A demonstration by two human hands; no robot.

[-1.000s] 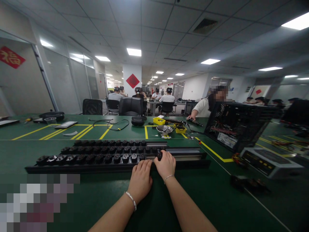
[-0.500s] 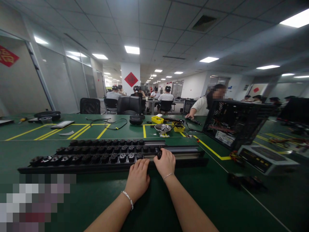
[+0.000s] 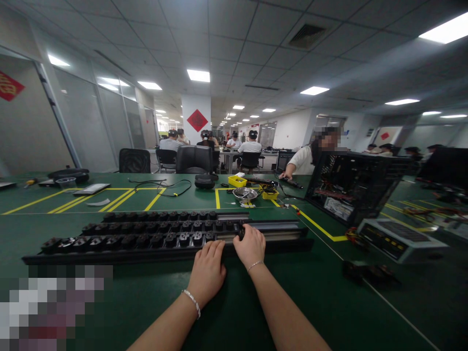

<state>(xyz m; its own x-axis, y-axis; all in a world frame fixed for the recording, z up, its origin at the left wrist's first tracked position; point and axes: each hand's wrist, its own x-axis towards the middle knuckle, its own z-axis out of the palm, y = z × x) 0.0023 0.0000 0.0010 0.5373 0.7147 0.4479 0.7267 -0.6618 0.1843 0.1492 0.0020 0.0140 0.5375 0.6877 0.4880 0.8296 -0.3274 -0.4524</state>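
Note:
Three long black track rails (image 3: 124, 255) lie side by side across the table, with rows of round black socket modules (image 3: 128, 241) seated along them. My left hand (image 3: 207, 269) is on the nearest rail's front wall, fingers bent over its upper edge and thumb on the near side. Just right of it, my right hand (image 3: 250, 246) is closed round a small round black piece, which looks like another socket module (image 3: 242, 232), at the nearest rail. Its lower part is hidden by my fingers. Bare channel (image 3: 272, 238) shows on the rails' right end.
An open computer case (image 3: 351, 187) and a power supply unit (image 3: 404, 239) stand at the right. A metal bowl (image 3: 244, 195), yellow bins (image 3: 237, 181) and black cables (image 3: 164, 185) lie beyond the rails. A co-worker's hand (image 3: 288, 172) is across the table.
The view has turned slightly to the right, so the rails and table things sit a little further left. Both hands keep nearly the same place and grip.

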